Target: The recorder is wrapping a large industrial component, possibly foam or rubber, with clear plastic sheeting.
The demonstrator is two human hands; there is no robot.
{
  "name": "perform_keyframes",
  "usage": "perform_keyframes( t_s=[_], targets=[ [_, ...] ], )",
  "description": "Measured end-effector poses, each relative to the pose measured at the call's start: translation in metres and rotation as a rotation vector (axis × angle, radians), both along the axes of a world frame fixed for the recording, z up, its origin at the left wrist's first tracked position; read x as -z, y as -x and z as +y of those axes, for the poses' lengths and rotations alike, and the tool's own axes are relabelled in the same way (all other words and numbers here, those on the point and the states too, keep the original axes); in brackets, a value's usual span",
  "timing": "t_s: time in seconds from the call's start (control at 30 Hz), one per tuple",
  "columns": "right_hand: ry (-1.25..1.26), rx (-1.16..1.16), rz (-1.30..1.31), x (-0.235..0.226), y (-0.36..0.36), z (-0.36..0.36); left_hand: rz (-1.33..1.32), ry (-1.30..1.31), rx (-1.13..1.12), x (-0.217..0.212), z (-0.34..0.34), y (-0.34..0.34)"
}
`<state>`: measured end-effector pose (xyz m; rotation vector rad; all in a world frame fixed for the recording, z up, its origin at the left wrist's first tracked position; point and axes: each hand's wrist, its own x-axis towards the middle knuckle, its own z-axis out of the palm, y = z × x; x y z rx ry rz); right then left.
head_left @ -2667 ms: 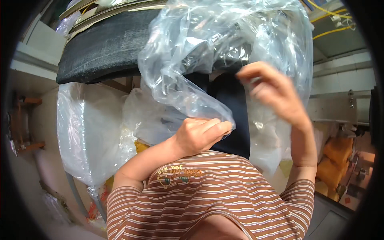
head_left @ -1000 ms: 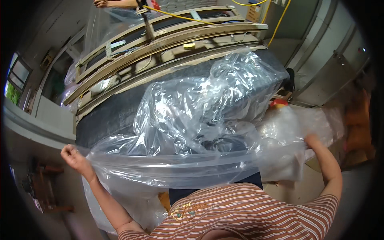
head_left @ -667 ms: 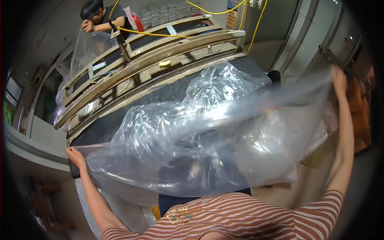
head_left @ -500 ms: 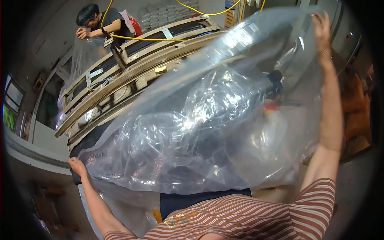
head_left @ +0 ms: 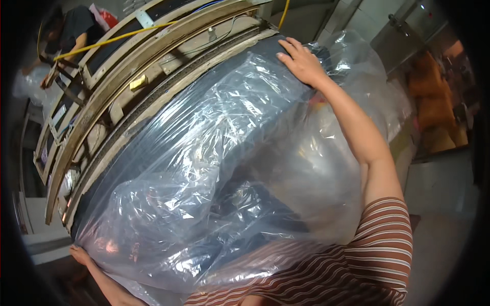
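Note:
A large clear plastic sheet (head_left: 209, 137) lies wrinkled over a long dark padded piece (head_left: 153, 127) and billows toward my striped shirt. At the lower left, my left hand (head_left: 80, 254) is closed on the sheet's edge by the near end of the padding; its fingertips are partly hidden. My right hand (head_left: 304, 65) rests at the padding's far right end, fingers stretched out and apart over the sheet's edge. Loose plastic bulges beyond my right wrist.
A curved wooden frame (head_left: 115, 76) runs beside the padding, with a yellow hose (head_left: 112, 40) across it and a small yellow block (head_left: 138, 83). Another person (head_left: 74, 30) bends at the far left with clear plastic. Orange-brown material (head_left: 431, 97) hangs at the right.
My right hand has come down from high at the right onto the padding, bringing the raised sheet down over it. My view has turned; the other person has bent lower.

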<state>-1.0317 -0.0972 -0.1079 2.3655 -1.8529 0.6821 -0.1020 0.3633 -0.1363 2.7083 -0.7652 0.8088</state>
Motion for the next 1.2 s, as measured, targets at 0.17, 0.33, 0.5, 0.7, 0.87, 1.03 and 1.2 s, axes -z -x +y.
perform_keyframes(
  t_s=[0.17, 0.33, 0.5, 0.7, 0.87, 1.03, 1.2],
  targets=[
    [-0.196, -0.154, -0.011, -0.008, -0.015, -0.024, 0.178, -0.165, -0.134, 0.0, -0.024, 0.053],
    [-0.579, 0.126, -0.229, -0.003, 0.047, -0.055, 0.068, 0.419, 0.162, -0.016, -0.112, 0.1],
    [0.31, -0.518, 0.012, -0.039, -0.1, -0.033, 0.388, 0.672, 0.298, 0.006, -0.071, 0.064],
    [-0.21, -1.358, -0.205, -0.063, -0.329, 0.218, 0.711, 0.722, 0.417, 0.015, -0.079, 0.068],
    [-1.176, -1.583, -0.308, -0.005, -0.436, 0.345, 0.248, 0.962, 0.411, 0.022, -0.097, 0.073],
    [-0.826, -1.207, -0.358, 0.122, -0.546, 0.388, 0.253, 1.061, 0.182, 0.004, -0.108, 0.085],
    [-1.657, -1.478, -0.208, 0.108, -0.536, 0.39, 0.23, 1.017, 0.131, 0.009, -0.099, 0.08]
  ],
)
